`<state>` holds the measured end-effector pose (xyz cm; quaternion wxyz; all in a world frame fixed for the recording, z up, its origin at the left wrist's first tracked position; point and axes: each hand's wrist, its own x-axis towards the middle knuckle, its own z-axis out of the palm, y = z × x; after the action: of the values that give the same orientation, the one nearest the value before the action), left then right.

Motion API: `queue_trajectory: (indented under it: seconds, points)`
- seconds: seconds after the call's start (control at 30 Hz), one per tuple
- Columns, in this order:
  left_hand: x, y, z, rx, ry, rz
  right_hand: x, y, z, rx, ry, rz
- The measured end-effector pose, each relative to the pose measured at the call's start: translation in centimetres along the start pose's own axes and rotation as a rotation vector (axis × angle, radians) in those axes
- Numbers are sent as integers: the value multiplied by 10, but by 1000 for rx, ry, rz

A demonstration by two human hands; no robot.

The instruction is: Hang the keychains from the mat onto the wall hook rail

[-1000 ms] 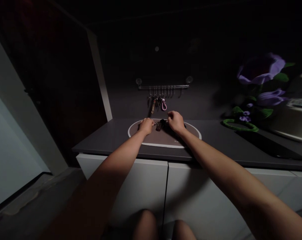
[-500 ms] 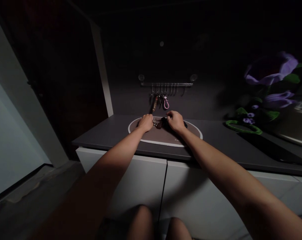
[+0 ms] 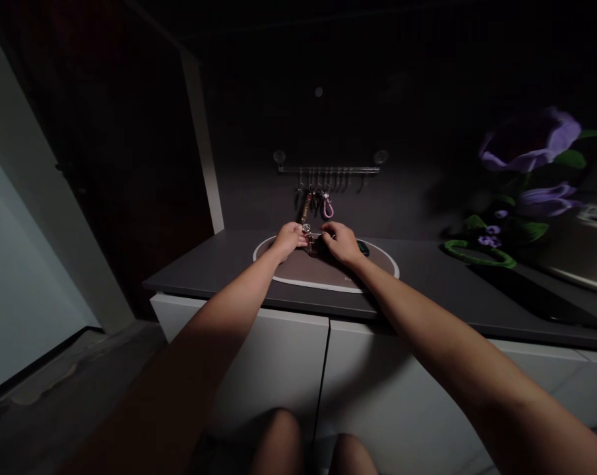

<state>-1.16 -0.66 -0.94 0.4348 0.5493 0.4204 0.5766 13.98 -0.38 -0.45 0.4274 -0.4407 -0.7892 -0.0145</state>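
Observation:
My left hand is over the left half of an oval brown mat with a white rim. Between its thumb and fingers is a shiny metal key ring, with small dark and reddish pieces hanging below it. Close by on the right, my right hand is curled with its fingertips pointing left, above a dark thing on the mat. Its fingers hide whatever they grip. A dark, rounded object shows past the right wrist on the mat.
Behind the mat, a clear hook rail on the wall carries a patterned key strap and a pink loop keychain. At right on the counter stand purple flowers and a long black flat object. White cabinet doors are below.
My left hand has turned, bringing the metal ring up into view between thumb and fingers. The right hand has shifted slightly left, uncovering more of the dark object by its wrist.

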Motion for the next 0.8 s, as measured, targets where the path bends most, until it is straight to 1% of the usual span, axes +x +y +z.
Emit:
queue_trajectory:
  seconds: [0.23, 0.43, 0.6, 0.8]
  points:
    - [-2, 3, -1, -140, -37, -24, -3, -5, 0, 64, 30, -111]
    - [-4, 4, -1, -196, -100, 11, -3, -7, 0, 72, 31, -167]
    - [-7, 6, 0, -228, -132, 32, -3, -5, 0, 79, 66, -197]
    - [-5, 6, -1, -262, -124, 36, -2, -3, 0, 91, 97, -190]
